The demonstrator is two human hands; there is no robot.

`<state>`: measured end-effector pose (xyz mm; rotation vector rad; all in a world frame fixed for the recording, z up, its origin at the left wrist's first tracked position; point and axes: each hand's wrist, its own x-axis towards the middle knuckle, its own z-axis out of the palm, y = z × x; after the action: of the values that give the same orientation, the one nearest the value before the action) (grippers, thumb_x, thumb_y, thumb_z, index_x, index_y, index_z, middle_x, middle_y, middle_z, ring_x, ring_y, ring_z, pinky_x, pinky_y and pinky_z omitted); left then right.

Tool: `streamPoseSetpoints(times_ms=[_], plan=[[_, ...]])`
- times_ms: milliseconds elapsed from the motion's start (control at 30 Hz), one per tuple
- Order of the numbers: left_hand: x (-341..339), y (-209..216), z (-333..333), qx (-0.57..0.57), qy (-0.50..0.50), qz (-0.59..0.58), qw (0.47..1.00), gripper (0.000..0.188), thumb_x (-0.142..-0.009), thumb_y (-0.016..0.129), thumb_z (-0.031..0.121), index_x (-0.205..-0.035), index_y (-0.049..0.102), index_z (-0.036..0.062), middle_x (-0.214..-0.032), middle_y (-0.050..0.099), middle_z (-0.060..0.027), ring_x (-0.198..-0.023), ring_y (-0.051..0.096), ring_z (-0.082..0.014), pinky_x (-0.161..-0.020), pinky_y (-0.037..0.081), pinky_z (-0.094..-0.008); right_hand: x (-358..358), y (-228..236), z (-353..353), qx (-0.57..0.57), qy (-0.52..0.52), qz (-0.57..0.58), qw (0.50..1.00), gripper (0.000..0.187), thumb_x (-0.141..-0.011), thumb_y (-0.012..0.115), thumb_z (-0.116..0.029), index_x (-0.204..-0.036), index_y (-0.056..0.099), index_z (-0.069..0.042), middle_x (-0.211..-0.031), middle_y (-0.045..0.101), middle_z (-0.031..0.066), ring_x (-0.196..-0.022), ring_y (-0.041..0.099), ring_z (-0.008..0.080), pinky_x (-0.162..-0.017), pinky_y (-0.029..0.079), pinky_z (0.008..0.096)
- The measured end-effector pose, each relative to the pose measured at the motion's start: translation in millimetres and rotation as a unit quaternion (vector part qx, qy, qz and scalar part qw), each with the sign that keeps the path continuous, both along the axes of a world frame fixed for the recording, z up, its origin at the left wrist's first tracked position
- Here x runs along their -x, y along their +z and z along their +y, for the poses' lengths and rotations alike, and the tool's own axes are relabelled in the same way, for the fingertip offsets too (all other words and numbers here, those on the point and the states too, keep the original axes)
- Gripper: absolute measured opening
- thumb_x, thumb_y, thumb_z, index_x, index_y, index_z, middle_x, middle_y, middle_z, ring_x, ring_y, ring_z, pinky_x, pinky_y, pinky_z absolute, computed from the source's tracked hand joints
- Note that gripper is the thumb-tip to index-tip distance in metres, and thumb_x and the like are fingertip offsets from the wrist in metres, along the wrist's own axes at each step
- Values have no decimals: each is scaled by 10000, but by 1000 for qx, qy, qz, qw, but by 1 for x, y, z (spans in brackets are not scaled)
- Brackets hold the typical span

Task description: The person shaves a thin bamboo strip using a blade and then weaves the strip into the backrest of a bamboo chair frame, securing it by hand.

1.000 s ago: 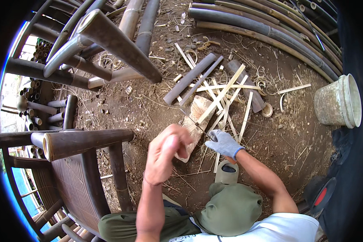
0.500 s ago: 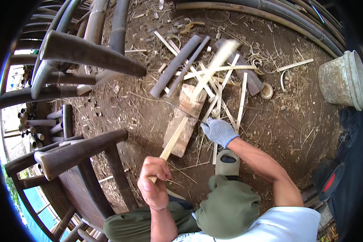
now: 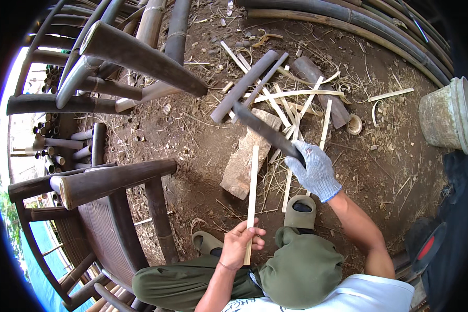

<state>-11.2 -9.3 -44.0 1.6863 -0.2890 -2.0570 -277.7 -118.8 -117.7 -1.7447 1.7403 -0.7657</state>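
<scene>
My bare left hand (image 3: 240,240) pinches the lower end of a pale bamboo strip (image 3: 252,197), which points away from me. The strip's far end reaches over a rough wooden block (image 3: 248,158) lying on the dirt. My right hand (image 3: 314,169), in a grey knitted glove, is closed round the handle of a long dark blade, a machete (image 3: 268,129). Its blade slants up and left above the block's far part, slightly blurred, apart from the strip. The grip itself is mostly hidden by the glove.
Split bamboo strips (image 3: 281,94) and dark bamboo pieces (image 3: 244,86) lie beyond the block. A dirty pale bucket (image 3: 444,114) stands at the right. Dark bamboo furniture (image 3: 117,182) fills the left side. Long poles (image 3: 343,21) run along the far edge.
The machete has lifted off the strip, its blade now swung up and away. My left hand has shifted right and lower, and the strip now stands more upright in view.
</scene>
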Motion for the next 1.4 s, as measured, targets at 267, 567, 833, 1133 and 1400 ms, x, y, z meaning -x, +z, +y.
streamPoseSetpoints(times_ms=[267, 567, 833, 1133, 1400], plan=[[8, 16, -21, 159, -120, -214, 956, 313, -1017, 620, 152, -1283, 648, -11, -849, 660, -23, -643, 526, -75, -574, 455, -263, -39, 48, 34, -23, 202, 7, 979, 482, -857, 700, -580, -908, 656, -103, -749, 664, 135, -701, 684, 343, -661, 545, 450], [0, 36, 14, 271, -170, -241, 916, 299, -983, 607, 78, -1261, 638, -30, -839, 635, -99, -739, 587, -161, -690, 488, -297, -8, 23, -11, 37, 99, 99, 989, 570, -897, 642, -623, -877, 678, -55, -737, 668, 195, -682, 688, 390, -620, 558, 476], [-13, 57, 15, 184, -56, -73, 979, 413, -1079, 527, 244, -1365, 554, -52, -761, 638, -48, -498, 467, -43, -424, 362, -190, 19, 27, -17, 16, -30, -21, 999, 517, -993, 533, -557, -881, 674, -72, -694, 669, 167, -650, 693, 350, -591, 554, 444], [23, 47, -20, 204, -64, -91, 973, 412, -1095, 496, 274, -1349, 569, -42, -690, 583, -13, -474, 429, -25, -409, 340, -190, -34, 51, 16, 26, 138, 7, 990, 538, -851, 689, -626, -824, 619, -94, -665, 581, 138, -652, 637, 355, -602, 512, 455], [6, 61, 10, 145, -109, -61, 982, 349, -1092, 492, 200, -1374, 562, 6, -673, 589, -8, -485, 443, -34, -442, 352, -198, 31, 23, -33, -21, -85, 22, 996, 496, -987, 558, -552, -863, 675, -86, -618, 644, 134, -584, 685, 307, -539, 536, 439]])
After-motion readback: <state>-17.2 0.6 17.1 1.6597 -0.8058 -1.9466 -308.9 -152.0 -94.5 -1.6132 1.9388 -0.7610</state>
